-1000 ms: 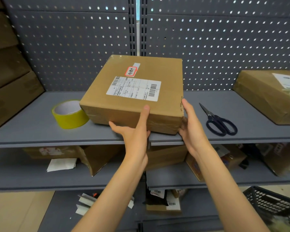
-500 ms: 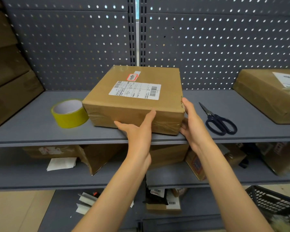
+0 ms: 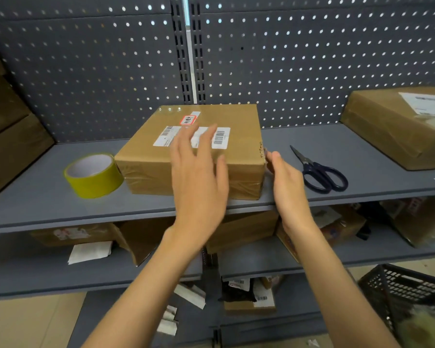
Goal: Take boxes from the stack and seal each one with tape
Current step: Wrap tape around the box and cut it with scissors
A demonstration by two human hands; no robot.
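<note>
Left hand (image 3: 199, 177) blurred, seemingly empty grip — right hand (image 3: 286, 182) open-fingered beside box (image 3: 239, 151).

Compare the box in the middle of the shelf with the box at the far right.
The middle box lies flat and square to the shelf; the right box sits skewed, cut off by the frame. The middle box carries a red-edged sticker; none shows on the right box. Both are brown cardboard with white labels.

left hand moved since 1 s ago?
Yes. The left hand has left the box's front face and risen, open, over its top, further from the shelf edge.
</note>
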